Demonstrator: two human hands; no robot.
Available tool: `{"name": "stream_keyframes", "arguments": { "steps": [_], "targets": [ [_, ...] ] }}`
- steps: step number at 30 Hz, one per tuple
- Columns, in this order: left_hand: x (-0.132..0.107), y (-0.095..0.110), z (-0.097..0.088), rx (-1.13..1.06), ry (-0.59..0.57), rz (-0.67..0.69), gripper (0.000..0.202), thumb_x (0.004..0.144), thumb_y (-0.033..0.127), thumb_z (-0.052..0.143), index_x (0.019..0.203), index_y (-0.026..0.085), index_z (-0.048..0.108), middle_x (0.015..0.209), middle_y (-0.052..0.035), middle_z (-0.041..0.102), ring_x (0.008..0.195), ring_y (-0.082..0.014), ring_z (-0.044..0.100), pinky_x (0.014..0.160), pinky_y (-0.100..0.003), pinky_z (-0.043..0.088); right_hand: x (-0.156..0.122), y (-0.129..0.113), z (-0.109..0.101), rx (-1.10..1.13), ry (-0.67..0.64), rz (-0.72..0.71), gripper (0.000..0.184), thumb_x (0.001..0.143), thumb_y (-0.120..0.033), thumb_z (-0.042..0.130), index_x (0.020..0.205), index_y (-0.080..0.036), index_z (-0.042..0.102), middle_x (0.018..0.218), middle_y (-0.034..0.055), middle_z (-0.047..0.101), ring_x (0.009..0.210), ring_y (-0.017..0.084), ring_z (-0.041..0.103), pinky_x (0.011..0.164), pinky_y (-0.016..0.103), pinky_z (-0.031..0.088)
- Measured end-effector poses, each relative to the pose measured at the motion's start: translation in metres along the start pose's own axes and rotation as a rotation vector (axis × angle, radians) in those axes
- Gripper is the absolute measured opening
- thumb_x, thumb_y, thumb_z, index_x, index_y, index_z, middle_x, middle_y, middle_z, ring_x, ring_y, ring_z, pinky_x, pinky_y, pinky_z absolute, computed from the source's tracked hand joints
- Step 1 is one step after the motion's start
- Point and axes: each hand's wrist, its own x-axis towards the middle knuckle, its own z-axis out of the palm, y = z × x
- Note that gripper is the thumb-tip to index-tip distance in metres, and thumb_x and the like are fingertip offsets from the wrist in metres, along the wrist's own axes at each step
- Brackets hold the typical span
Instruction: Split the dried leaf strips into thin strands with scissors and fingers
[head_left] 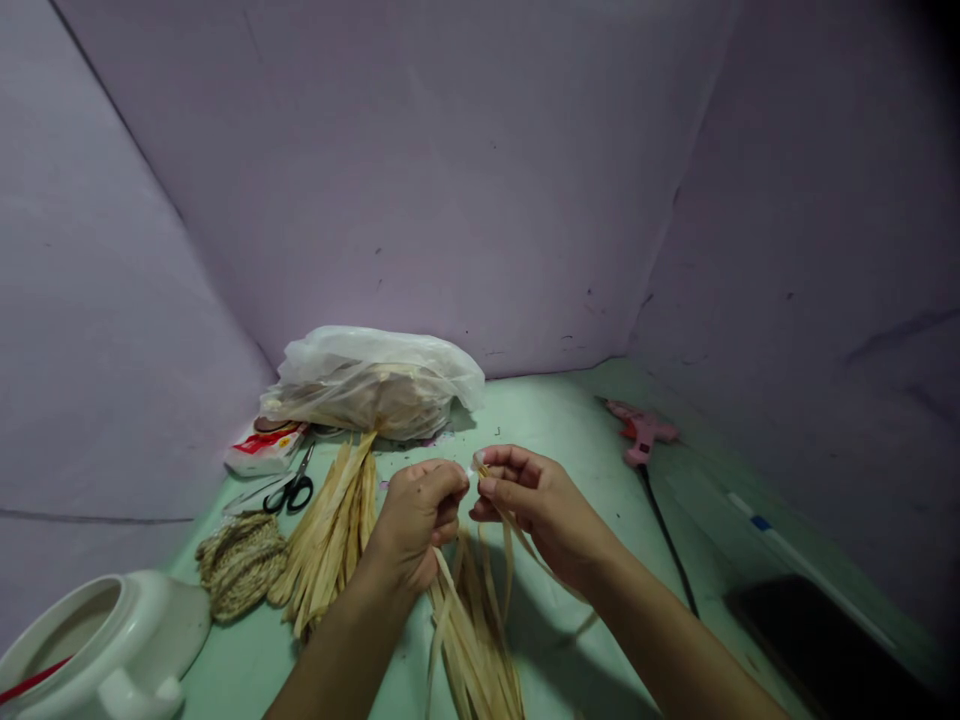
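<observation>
My left hand (pixel 424 510) is closed in a pinch on a small white piece (pixel 472 470), too small to name surely. My right hand (pixel 536 500) pinches the end of some pale dried-leaf strips (pixel 525 540), close beside my left fingertips. The strips trail down from the right hand over the table. Below both hands lies a loose bundle of strips (pixel 476 650), partly hidden by the left wrist. Another bundle of dried strips (pixel 330 530), gathered at its top, rests left of my left hand.
Behind stands a plastic bag (pixel 367 385) with dried material. To the left are black-handled scissors (pixel 291 490), a red-and-white box (pixel 266 448), a braided coil (pixel 241 565) and a white ceramic pot (pixel 150 630). A pink glue gun (pixel 641 430) with its cord and a dark flat object (pixel 817 640) lie right.
</observation>
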Motion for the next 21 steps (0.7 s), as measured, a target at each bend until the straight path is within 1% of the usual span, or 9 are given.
{"name": "stream_keyframes", "arguments": {
  "steps": [3, 4, 6, 8, 10, 13, 15, 18, 21],
  "targets": [
    [-0.001, 0.002, 0.0, 0.059, 0.016, 0.057, 0.021, 0.057, 0.021, 0.057, 0.048, 0.015, 0.04, 0.039, 0.0103, 0.024, 0.033, -0.0002, 0.015, 0.033, -0.015, 0.008, 0.001, 0.002, -0.002, -0.004, 0.009, -0.003, 0.025, 0.058, -0.025, 0.07, 0.077, -0.015, 0.058, 0.065, -0.0021, 0.058, 0.052, 0.009, 0.055, 0.061, 0.028, 0.046],
    [-0.002, 0.003, 0.0, 0.059, 0.022, 0.081, 0.019, 0.058, 0.023, 0.058, 0.05, 0.015, 0.042, 0.039, 0.0101, 0.026, 0.034, -0.0005, 0.016, 0.033, -0.015, 0.008, 0.001, 0.003, -0.002, -0.008, 0.016, -0.013, 0.023, 0.059, -0.025, 0.069, 0.076, -0.014, 0.058, 0.067, -0.0017, 0.058, 0.052, 0.009, 0.055, 0.061, 0.028, 0.046],
    [-0.004, 0.004, 0.0, 0.013, 0.044, 0.136, 0.015, 0.061, 0.027, 0.056, 0.06, 0.013, 0.051, 0.046, 0.0067, 0.038, 0.035, -0.0012, 0.02, 0.033, -0.015, 0.008, 0.002, 0.004, -0.003, -0.015, 0.067, -0.029, 0.022, 0.059, -0.025, 0.068, 0.076, -0.014, 0.059, 0.067, -0.0022, 0.057, 0.051, 0.008, 0.054, 0.06, 0.028, 0.047],
    [-0.006, 0.004, 0.0, -0.058, 0.07, 0.185, 0.021, 0.064, 0.031, 0.051, 0.072, 0.012, 0.057, 0.063, 0.0006, 0.051, 0.038, -0.002, 0.027, 0.033, -0.016, 0.01, 0.003, 0.004, -0.002, -0.035, 0.137, -0.029, 0.022, 0.058, -0.025, 0.069, 0.075, -0.014, 0.059, 0.064, -0.0032, 0.055, 0.05, 0.008, 0.052, 0.057, 0.028, 0.047],
    [-0.009, 0.004, 0.001, -0.129, 0.084, 0.218, 0.022, 0.065, 0.029, 0.046, 0.069, 0.011, 0.058, 0.073, -0.0033, 0.054, 0.042, -0.003, 0.031, 0.033, -0.016, 0.014, 0.002, 0.003, -0.001, -0.069, 0.18, -0.026, 0.023, 0.057, -0.025, 0.069, 0.074, -0.014, 0.059, 0.063, -0.0031, 0.054, 0.05, 0.008, 0.051, 0.054, 0.027, 0.047],
    [-0.014, 0.001, 0.004, -0.187, 0.121, 0.233, 0.015, 0.062, 0.022, 0.045, 0.054, 0.012, 0.053, 0.064, -0.0013, 0.05, 0.044, -0.0042, 0.034, 0.036, -0.017, 0.024, 0.001, 0.002, 0.002, -0.11, 0.195, -0.023, 0.022, 0.056, -0.026, 0.069, 0.071, -0.014, 0.059, 0.062, -0.0023, 0.055, 0.049, 0.008, 0.05, 0.051, 0.026, 0.046],
    [-0.014, -0.001, 0.006, -0.16, 0.131, 0.25, 0.012, 0.061, 0.02, 0.048, 0.051, 0.013, 0.049, 0.058, 0.0008, 0.046, 0.047, -0.0052, 0.037, 0.04, -0.018, 0.029, 0.0, 0.003, 0.003, -0.118, 0.196, -0.012, 0.021, 0.055, -0.026, 0.069, 0.07, -0.014, 0.059, 0.06, -0.0027, 0.055, 0.048, 0.008, 0.049, 0.05, 0.026, 0.046],
    [-0.011, -0.003, 0.007, -0.051, 0.107, 0.231, 0.013, 0.063, 0.024, 0.053, 0.055, 0.013, 0.05, 0.051, 0.0035, 0.042, 0.046, -0.0059, 0.037, 0.041, -0.017, 0.029, 0.002, 0.006, 0.001, -0.079, 0.17, 0.024, 0.021, 0.056, -0.026, 0.07, 0.069, -0.014, 0.059, 0.06, -0.0027, 0.056, 0.049, 0.008, 0.05, 0.051, 0.026, 0.047],
    [-0.004, -0.005, 0.005, 0.052, 0.162, 0.204, 0.012, 0.063, 0.025, 0.053, 0.066, 0.014, 0.053, 0.049, 0.0058, 0.041, 0.041, -0.0046, 0.033, 0.038, -0.017, 0.025, 0.006, 0.009, -0.003, -0.007, 0.167, 0.051, 0.021, 0.057, -0.025, 0.07, 0.071, -0.014, 0.06, 0.064, -0.0017, 0.058, 0.05, 0.008, 0.051, 0.053, 0.025, 0.048]
  ]
}}
